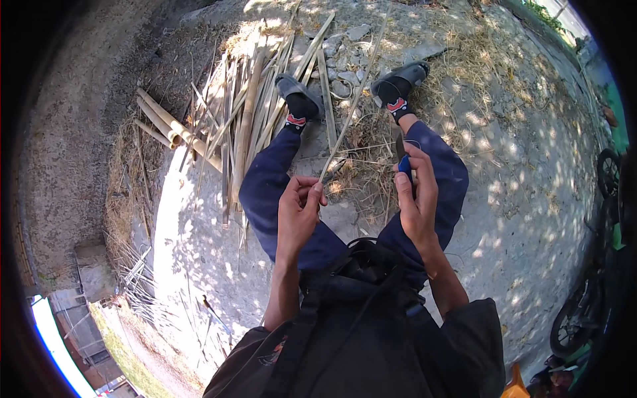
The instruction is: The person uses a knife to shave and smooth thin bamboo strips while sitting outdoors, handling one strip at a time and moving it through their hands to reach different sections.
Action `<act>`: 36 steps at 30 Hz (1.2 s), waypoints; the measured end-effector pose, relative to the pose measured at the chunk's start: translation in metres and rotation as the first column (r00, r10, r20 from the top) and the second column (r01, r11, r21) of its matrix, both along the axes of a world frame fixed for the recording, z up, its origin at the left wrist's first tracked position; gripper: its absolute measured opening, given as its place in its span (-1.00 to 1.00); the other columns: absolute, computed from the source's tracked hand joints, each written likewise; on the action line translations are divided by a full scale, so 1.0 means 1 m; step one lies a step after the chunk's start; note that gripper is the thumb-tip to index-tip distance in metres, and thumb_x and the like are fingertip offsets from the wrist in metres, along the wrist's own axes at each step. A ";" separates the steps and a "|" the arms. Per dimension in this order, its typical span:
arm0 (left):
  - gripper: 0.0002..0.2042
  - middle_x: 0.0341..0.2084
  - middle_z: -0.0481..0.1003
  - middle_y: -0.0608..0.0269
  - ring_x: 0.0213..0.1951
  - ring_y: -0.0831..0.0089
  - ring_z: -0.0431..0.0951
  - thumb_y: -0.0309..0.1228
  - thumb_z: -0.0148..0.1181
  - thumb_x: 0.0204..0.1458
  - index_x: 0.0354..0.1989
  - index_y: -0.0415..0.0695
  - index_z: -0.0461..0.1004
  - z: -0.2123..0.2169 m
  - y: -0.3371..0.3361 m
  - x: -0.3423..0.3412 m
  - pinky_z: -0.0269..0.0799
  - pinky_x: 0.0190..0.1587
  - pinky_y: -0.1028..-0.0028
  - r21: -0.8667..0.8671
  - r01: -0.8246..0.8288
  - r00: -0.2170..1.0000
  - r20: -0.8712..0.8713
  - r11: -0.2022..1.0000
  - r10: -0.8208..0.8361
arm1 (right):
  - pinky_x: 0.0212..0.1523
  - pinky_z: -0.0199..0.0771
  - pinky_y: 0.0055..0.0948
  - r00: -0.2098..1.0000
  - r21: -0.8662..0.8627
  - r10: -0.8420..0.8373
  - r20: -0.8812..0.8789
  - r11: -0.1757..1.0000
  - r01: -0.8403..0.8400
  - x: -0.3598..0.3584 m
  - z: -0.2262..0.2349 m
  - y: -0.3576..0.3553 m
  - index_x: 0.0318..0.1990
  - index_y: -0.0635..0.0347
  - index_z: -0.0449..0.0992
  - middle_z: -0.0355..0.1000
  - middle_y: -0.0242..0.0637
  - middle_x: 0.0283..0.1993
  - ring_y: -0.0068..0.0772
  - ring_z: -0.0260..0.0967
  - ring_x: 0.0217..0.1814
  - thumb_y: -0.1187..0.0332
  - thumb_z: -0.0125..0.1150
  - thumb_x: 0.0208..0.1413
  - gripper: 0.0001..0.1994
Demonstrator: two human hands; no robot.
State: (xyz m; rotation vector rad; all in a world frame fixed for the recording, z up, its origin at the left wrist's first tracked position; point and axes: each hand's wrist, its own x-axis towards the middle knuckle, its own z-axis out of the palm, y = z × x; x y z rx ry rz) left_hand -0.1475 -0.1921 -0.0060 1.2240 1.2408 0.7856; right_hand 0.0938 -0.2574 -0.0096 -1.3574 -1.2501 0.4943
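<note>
My left hand (300,211) is closed around the near end of a long, thin bamboo strip (353,109), which slants up and away between my feet. In my right hand (418,196) is a knife with a blue handle (405,165); its dark blade (400,146) points away from me. The two hands are apart, over my thighs, and the blade does not touch the strip. Thin pale shavings (371,179) lie on the ground between my legs.
Bamboo slats (249,119) are heaped beyond my left leg, beside thicker bamboo poles (159,116). Cut sticks (142,285) lie farther left, with a long-handled tool (213,310) near them. Broken stones (342,83) are by my feet. A motorcycle (574,318) stands at far right.
</note>
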 end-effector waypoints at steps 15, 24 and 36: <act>-0.81 -0.47 0.47 0.43 -0.61 0.79 0.22 -0.30 0.15 0.51 -0.01 -0.19 0.46 -0.025 0.021 0.001 0.09 -0.61 0.65 -0.147 -0.002 0.993 0.119 0.989 0.020 | -0.22 0.68 -0.37 0.921 0.203 0.276 0.275 0.920 -0.336 -0.018 0.001 -0.023 0.08 0.12 0.68 0.60 -0.24 0.24 -0.23 0.70 -0.18 0.30 0.55 0.15 -0.65; -0.80 -0.48 0.41 0.44 -0.61 0.81 0.17 -0.30 0.16 0.50 0.02 -0.19 0.47 -0.005 0.010 -0.003 0.01 -0.61 0.66 -0.163 0.085 0.980 0.192 0.983 -0.053 | -0.14 0.67 -0.22 0.905 -0.224 0.367 0.214 0.921 -0.320 0.014 -0.028 0.005 0.03 0.27 0.64 0.67 -0.09 -0.09 0.00 0.69 -0.12 0.20 0.43 0.30 -0.67; -0.86 -0.48 0.41 0.45 -0.60 0.80 0.17 -0.35 0.14 0.51 0.00 -0.17 0.45 0.014 -0.021 0.009 0.01 -0.57 0.64 -0.112 0.173 0.971 0.187 0.979 -0.150 | -0.21 0.68 -0.19 0.926 -0.137 0.256 0.278 0.965 -0.226 -0.002 -0.020 0.018 0.03 0.34 0.62 0.67 -0.04 -0.08 0.04 0.70 -0.14 0.27 0.42 0.29 -0.69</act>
